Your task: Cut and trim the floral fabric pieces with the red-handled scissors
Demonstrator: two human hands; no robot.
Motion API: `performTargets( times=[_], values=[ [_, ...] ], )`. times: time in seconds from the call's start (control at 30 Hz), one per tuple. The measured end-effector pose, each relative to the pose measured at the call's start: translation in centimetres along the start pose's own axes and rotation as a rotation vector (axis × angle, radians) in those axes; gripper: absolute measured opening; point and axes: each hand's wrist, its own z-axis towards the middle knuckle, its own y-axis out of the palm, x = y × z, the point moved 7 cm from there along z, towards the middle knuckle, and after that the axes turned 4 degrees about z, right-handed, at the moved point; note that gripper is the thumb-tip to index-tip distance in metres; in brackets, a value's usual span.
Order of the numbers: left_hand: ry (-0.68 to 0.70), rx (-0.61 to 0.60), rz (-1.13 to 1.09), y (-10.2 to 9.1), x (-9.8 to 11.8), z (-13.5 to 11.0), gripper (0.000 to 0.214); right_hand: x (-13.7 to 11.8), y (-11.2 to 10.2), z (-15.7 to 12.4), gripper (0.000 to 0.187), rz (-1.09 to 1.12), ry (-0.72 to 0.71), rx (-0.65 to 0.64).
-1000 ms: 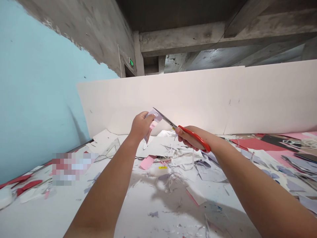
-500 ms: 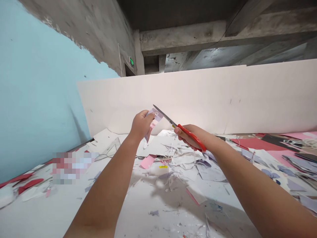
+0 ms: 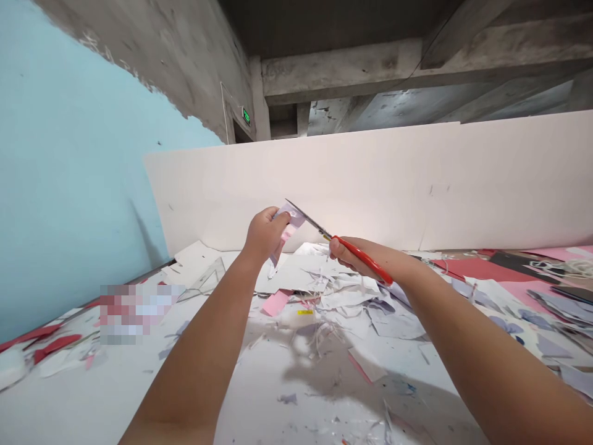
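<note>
My left hand [image 3: 267, 232] pinches a small piece of lilac and pink paper [image 3: 288, 232] between thumb and fingers, raised above the table. In my right hand [image 3: 353, 254] is a pair of scissors [image 3: 364, 257] with red handles, the fingers wrapped round them. The metal blades point up and to the left and lie along the top right edge of the paper. They look closed or nearly closed, and I cannot tell whether paper is between them. Part of the paper is hidden behind my left fingers.
White paper scraps [image 3: 347, 292] pile up below my hands on the white table [image 3: 259, 395]. A pink paper piece [image 3: 277, 302] and a yellow label [image 3: 305, 313] lie nearby. Red paper [image 3: 491, 272] and white cord [image 3: 577, 267] are at right. A pale partition [image 3: 370, 185] stands behind.
The scissors and my right hand have shifted slightly right and down, and the blades now lie closer along the paper's edge. My left hand and the paper have hardly moved.
</note>
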Motion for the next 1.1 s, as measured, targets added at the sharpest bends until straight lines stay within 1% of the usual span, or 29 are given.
performTargets(
  times=[0.1,0.2,0.33,0.5,0.67,0.83,0.9,0.97,1.03,1.1],
  values=[
    [-0.002,-0.01,0.005,0.1,0.1,-0.1,0.023,-0.2,0.3,-0.1,0.065,0.055,-0.015,-0.051],
    [-0.021,-0.023,0.008,0.2,0.1,-0.1,0.022,-0.1,0.2,-0.2,0.068,0.091,0.032,-0.045],
    [-0.033,-0.025,0.006,0.2,0.1,-0.2,0.021,-0.1,0.1,-0.2,0.066,0.091,0.095,-0.041],
    [-0.001,-0.011,0.003,0.1,0.2,-0.2,0.024,0.1,0.2,0.0,0.065,0.078,0.159,-0.011],
    [0.015,-0.029,-0.023,0.1,0.0,0.0,0.022,0.3,0.5,0.1,0.064,0.076,0.233,-0.021],
    [0.0,-0.033,-0.029,0.2,-0.2,0.0,0.023,-0.1,0.2,-0.1,0.061,0.064,0.303,0.026],
    [0.016,-0.037,-0.022,0.2,-0.1,0.0,0.024,0.1,0.2,-0.1,0.059,0.096,0.319,0.039],
    [0.025,-0.036,-0.018,0.1,0.2,-0.1,0.025,0.6,0.1,0.2,0.057,0.155,0.305,0.063],
    [0.007,-0.046,-0.037,0.1,0.4,-0.2,0.026,1.2,-0.2,0.7,0.054,0.223,0.281,0.115],
    [-0.032,-0.09,-0.079,0.5,0.4,-0.3,0.025,2.0,-0.6,1.1,0.052,0.301,0.277,0.19]
  ],
)
